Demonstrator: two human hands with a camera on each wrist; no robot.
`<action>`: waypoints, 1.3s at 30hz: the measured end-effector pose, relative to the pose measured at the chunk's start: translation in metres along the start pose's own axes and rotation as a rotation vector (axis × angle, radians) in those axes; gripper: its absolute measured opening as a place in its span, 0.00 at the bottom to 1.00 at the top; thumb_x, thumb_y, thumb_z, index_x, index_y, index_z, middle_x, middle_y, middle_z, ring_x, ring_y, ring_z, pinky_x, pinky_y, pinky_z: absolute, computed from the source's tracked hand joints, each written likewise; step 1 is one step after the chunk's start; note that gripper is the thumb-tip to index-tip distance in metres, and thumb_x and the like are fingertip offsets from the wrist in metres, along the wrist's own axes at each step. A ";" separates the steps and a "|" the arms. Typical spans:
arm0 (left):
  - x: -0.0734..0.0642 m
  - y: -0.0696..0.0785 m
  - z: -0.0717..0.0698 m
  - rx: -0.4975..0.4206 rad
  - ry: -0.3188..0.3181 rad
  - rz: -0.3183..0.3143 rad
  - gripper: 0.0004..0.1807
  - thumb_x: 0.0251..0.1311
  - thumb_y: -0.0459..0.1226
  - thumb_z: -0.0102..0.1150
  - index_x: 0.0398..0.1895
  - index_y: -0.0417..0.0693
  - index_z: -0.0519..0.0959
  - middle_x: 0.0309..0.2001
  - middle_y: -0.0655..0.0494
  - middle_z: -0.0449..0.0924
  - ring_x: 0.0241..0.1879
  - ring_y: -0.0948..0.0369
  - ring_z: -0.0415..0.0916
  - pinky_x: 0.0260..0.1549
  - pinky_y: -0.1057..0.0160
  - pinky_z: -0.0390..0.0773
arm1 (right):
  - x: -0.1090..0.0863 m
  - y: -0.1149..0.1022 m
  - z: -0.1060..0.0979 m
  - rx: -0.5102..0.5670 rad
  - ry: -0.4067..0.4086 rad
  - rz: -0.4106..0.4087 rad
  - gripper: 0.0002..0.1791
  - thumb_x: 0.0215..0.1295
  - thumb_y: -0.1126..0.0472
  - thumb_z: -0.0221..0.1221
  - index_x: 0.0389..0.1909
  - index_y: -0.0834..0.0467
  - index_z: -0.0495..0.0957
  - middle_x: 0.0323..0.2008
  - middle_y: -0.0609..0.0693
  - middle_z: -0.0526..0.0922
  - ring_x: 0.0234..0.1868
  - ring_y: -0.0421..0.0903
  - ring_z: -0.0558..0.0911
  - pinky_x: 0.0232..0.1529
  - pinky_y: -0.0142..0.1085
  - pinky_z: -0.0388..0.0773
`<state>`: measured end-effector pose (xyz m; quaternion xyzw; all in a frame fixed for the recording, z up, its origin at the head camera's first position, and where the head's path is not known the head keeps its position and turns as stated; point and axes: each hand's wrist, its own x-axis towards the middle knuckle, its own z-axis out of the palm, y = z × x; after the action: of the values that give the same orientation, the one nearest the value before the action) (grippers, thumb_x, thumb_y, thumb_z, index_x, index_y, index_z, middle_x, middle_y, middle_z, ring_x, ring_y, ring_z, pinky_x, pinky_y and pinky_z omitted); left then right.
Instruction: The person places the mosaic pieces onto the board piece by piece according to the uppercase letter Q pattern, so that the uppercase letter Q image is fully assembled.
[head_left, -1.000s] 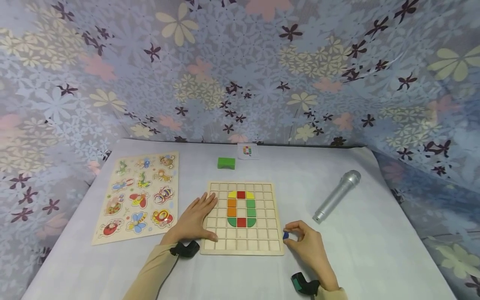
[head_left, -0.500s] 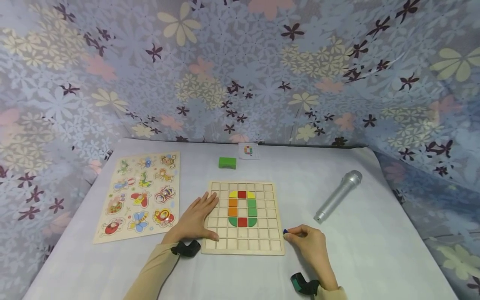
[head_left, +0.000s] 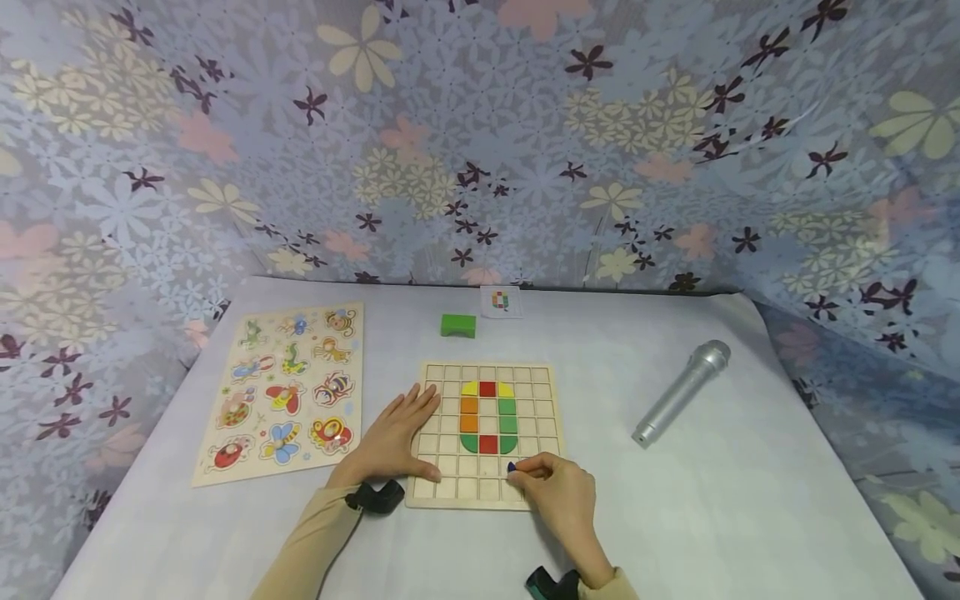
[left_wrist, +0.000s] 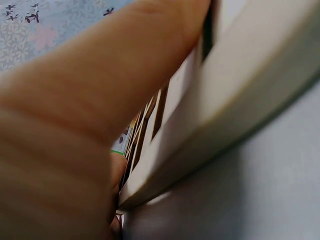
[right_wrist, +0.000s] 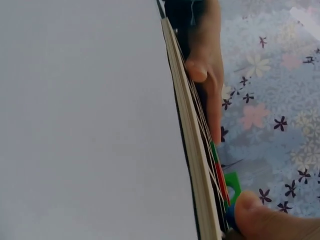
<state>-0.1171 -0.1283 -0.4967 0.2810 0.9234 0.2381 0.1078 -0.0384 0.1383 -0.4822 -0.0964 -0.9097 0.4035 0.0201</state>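
A square wooden grid board (head_left: 448,490) lies on the table, with red, yellow, orange and green tiles (head_left: 488,444) set in a ring in its cells. My left hand (head_left: 393,437) rests on the board's left edge, fingers spread and straight. Between thumb and fingertips my right hand (head_left: 558,492) pinches a small dark blue piece (head_left: 512,467), over the board just below the green corner tile at lower right. The right wrist view shows the blue piece (right_wrist: 231,217) by my thumb, close to the board's surface.
Behind the board are a green arched block (head_left: 458,326) and a small pattern card (head_left: 501,302) showing a similar ring. An insect puzzle board (head_left: 288,392) lies at left, a silver microphone (head_left: 681,392) at right. A flowered cloth (head_left: 480,142) hangs behind the table.
My right hand has carried the blue piece leftward from beside the board's right edge to over its lower cells. The left hand stays in place on the board.
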 end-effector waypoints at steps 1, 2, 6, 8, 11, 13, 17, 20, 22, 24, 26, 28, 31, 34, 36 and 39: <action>0.000 0.000 0.000 0.000 0.002 0.003 0.66 0.35 0.62 0.73 0.75 0.41 0.52 0.78 0.46 0.45 0.78 0.45 0.38 0.75 0.44 0.43 | 0.000 0.000 0.001 -0.026 0.018 -0.021 0.08 0.42 0.54 0.76 0.21 0.48 0.86 0.18 0.40 0.85 0.18 0.31 0.77 0.24 0.26 0.67; 0.000 0.000 0.000 0.002 0.003 0.007 0.66 0.35 0.62 0.73 0.75 0.41 0.52 0.78 0.46 0.45 0.78 0.45 0.38 0.75 0.44 0.44 | -0.001 0.000 0.002 -0.049 0.035 -0.039 0.08 0.41 0.53 0.77 0.21 0.48 0.86 0.17 0.40 0.85 0.18 0.31 0.76 0.24 0.26 0.66; 0.000 0.000 0.001 0.008 0.003 0.013 0.66 0.35 0.63 0.72 0.75 0.41 0.52 0.78 0.46 0.45 0.77 0.45 0.38 0.75 0.44 0.44 | -0.001 0.002 0.005 -0.096 0.071 -0.086 0.09 0.41 0.52 0.77 0.20 0.48 0.86 0.17 0.40 0.85 0.17 0.30 0.76 0.25 0.26 0.65; 0.000 -0.001 0.001 0.007 0.003 0.014 0.66 0.35 0.63 0.72 0.75 0.41 0.52 0.78 0.46 0.45 0.78 0.45 0.38 0.75 0.44 0.44 | -0.001 0.003 0.007 -0.113 0.087 -0.103 0.09 0.40 0.51 0.77 0.20 0.48 0.86 0.16 0.39 0.84 0.16 0.30 0.76 0.25 0.26 0.65; 0.000 -0.001 0.001 0.003 0.006 0.015 0.66 0.35 0.63 0.72 0.75 0.41 0.52 0.78 0.47 0.45 0.78 0.45 0.38 0.75 0.44 0.44 | 0.000 0.004 0.010 -0.145 0.125 -0.130 0.10 0.39 0.50 0.77 0.18 0.47 0.86 0.15 0.39 0.84 0.15 0.30 0.75 0.25 0.26 0.65; 0.000 -0.001 0.001 0.004 0.009 0.016 0.66 0.35 0.63 0.72 0.75 0.41 0.52 0.78 0.47 0.45 0.78 0.45 0.38 0.75 0.44 0.44 | 0.000 0.005 0.012 -0.165 0.148 -0.150 0.10 0.39 0.50 0.77 0.17 0.47 0.85 0.14 0.39 0.83 0.15 0.30 0.75 0.28 0.29 0.66; 0.000 -0.002 0.001 0.008 0.012 0.016 0.67 0.34 0.63 0.72 0.75 0.41 0.52 0.78 0.47 0.45 0.78 0.45 0.38 0.75 0.44 0.44 | 0.000 0.004 0.015 -0.177 0.169 -0.167 0.10 0.41 0.51 0.76 0.16 0.47 0.84 0.13 0.39 0.82 0.17 0.32 0.75 0.35 0.38 0.67; 0.001 -0.002 0.001 0.009 0.007 0.017 0.67 0.34 0.64 0.72 0.75 0.41 0.52 0.78 0.46 0.45 0.78 0.45 0.38 0.75 0.44 0.44 | 0.000 0.004 0.016 -0.175 0.164 -0.154 0.10 0.43 0.52 0.76 0.16 0.46 0.83 0.14 0.38 0.81 0.19 0.34 0.76 0.37 0.43 0.64; 0.001 -0.001 0.001 0.010 0.002 0.017 0.67 0.35 0.64 0.72 0.75 0.41 0.52 0.78 0.46 0.45 0.77 0.45 0.38 0.75 0.44 0.44 | 0.000 0.004 0.017 -0.174 0.157 -0.147 0.10 0.44 0.52 0.75 0.16 0.46 0.83 0.14 0.37 0.81 0.20 0.35 0.76 0.38 0.44 0.63; 0.001 -0.001 0.000 0.011 0.000 0.018 0.67 0.35 0.64 0.72 0.75 0.41 0.52 0.78 0.46 0.45 0.77 0.44 0.38 0.75 0.44 0.44 | 0.000 0.004 0.017 -0.175 0.153 -0.142 0.10 0.44 0.52 0.75 0.16 0.46 0.83 0.15 0.37 0.81 0.21 0.36 0.77 0.38 0.43 0.63; 0.001 -0.001 0.000 0.006 0.005 0.018 0.67 0.35 0.63 0.72 0.75 0.40 0.52 0.78 0.46 0.45 0.77 0.44 0.38 0.75 0.44 0.44 | 0.000 0.004 0.017 -0.172 0.150 -0.141 0.10 0.45 0.52 0.75 0.15 0.46 0.82 0.15 0.37 0.81 0.22 0.37 0.78 0.39 0.43 0.63; 0.001 -0.001 0.000 0.004 0.010 0.017 0.67 0.34 0.63 0.72 0.75 0.40 0.53 0.77 0.46 0.46 0.77 0.44 0.39 0.75 0.44 0.44 | 0.001 0.004 0.017 -0.170 0.148 -0.143 0.10 0.45 0.52 0.75 0.15 0.46 0.82 0.15 0.37 0.81 0.22 0.37 0.78 0.39 0.44 0.62; 0.001 -0.001 0.000 0.000 0.009 0.013 0.67 0.34 0.63 0.72 0.75 0.40 0.53 0.78 0.46 0.46 0.77 0.44 0.39 0.75 0.44 0.44 | 0.000 0.004 0.017 -0.164 0.144 -0.140 0.10 0.45 0.52 0.74 0.16 0.45 0.82 0.15 0.37 0.81 0.22 0.37 0.78 0.39 0.43 0.62; 0.001 -0.001 0.001 0.002 0.005 0.009 0.67 0.34 0.64 0.72 0.75 0.40 0.52 0.78 0.46 0.46 0.77 0.45 0.38 0.75 0.45 0.44 | 0.000 0.003 0.017 -0.158 0.134 -0.132 0.10 0.46 0.52 0.74 0.16 0.45 0.82 0.15 0.37 0.81 0.22 0.36 0.77 0.39 0.43 0.61; 0.001 -0.002 0.001 0.000 0.004 0.009 0.67 0.34 0.64 0.72 0.75 0.40 0.52 0.78 0.46 0.46 0.78 0.45 0.38 0.75 0.45 0.44 | 0.000 0.003 0.017 -0.156 0.129 -0.126 0.10 0.46 0.52 0.74 0.16 0.46 0.82 0.15 0.37 0.80 0.22 0.36 0.77 0.39 0.42 0.60; 0.001 -0.003 0.001 0.000 0.005 0.013 0.67 0.34 0.64 0.72 0.75 0.40 0.52 0.78 0.46 0.45 0.77 0.44 0.38 0.75 0.45 0.44 | 0.001 0.003 0.018 -0.153 0.129 -0.122 0.10 0.46 0.52 0.74 0.16 0.46 0.82 0.15 0.37 0.80 0.21 0.35 0.76 0.38 0.42 0.59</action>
<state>-0.1190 -0.1295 -0.4993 0.2864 0.9219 0.2393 0.1038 -0.0408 0.1273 -0.4969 -0.0679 -0.9389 0.3237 0.0954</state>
